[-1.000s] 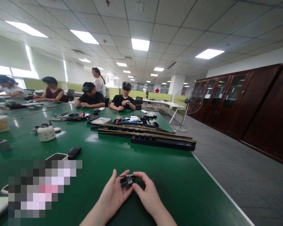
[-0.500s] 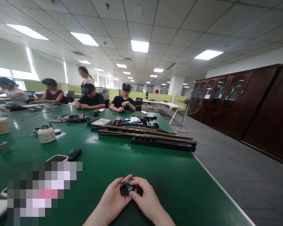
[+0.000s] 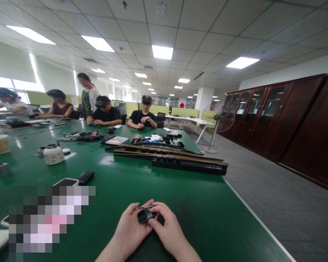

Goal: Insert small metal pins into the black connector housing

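Note:
Both my hands meet low in the head view over the green table [image 3: 202,211]. Between them is a small black plastic part [image 3: 143,215] with a bit of metal on top. My left hand [image 3: 131,229] cups it from the left, fingers curled round it. My right hand [image 3: 166,227] pinches its right side with thumb and fingertips. The part is held just above the table top.
Long black rails with brass strips [image 3: 180,162] lie across the table ahead. A white pot [image 3: 53,154], a phone [image 3: 65,182] and a black case [image 3: 86,177] sit to the left. Several people sit at the far end; one stands. The table's edge and grey floor lie to the right.
My hands have closed in round the black part and turned it slightly. The standing person at the far end has walked to the left.

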{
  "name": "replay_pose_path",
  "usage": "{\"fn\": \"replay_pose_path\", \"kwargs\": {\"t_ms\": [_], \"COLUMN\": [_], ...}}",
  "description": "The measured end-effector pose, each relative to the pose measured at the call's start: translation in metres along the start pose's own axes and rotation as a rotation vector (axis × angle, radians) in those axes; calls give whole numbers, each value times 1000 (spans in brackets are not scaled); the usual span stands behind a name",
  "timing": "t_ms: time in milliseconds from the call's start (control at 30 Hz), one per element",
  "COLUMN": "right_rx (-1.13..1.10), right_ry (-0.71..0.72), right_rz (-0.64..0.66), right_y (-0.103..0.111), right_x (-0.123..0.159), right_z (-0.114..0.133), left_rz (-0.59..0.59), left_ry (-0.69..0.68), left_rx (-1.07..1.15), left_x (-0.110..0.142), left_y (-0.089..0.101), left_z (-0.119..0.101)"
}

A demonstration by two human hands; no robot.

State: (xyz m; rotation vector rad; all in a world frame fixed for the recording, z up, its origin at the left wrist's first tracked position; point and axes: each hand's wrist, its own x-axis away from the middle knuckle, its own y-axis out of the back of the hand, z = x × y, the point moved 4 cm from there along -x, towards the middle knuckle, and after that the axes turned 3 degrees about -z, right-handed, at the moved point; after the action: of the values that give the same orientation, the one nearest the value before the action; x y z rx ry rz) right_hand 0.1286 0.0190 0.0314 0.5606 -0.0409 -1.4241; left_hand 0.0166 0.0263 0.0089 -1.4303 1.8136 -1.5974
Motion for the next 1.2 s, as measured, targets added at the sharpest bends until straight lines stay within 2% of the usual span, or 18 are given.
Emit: {"fn": "replay_pose_path", "kwargs": {"t_ms": [367, 633, 1200], "right_rx": [-35, 1, 26], "right_ry": [-20, -30, -35], "right_rz": [-11, -12, 1], "right_y": [0, -2, -1], "right_x": [0, 0, 2], "right_z": [-1, -4, -3], "left_rz": [1, -64, -40], "left_ry": [-17, -60, -69], "left_rx": [-26, -74, -56], "left_x": [-3, -6, -9], "left_y": [-3, 3, 9], "left_z": [1, 1, -1]}}
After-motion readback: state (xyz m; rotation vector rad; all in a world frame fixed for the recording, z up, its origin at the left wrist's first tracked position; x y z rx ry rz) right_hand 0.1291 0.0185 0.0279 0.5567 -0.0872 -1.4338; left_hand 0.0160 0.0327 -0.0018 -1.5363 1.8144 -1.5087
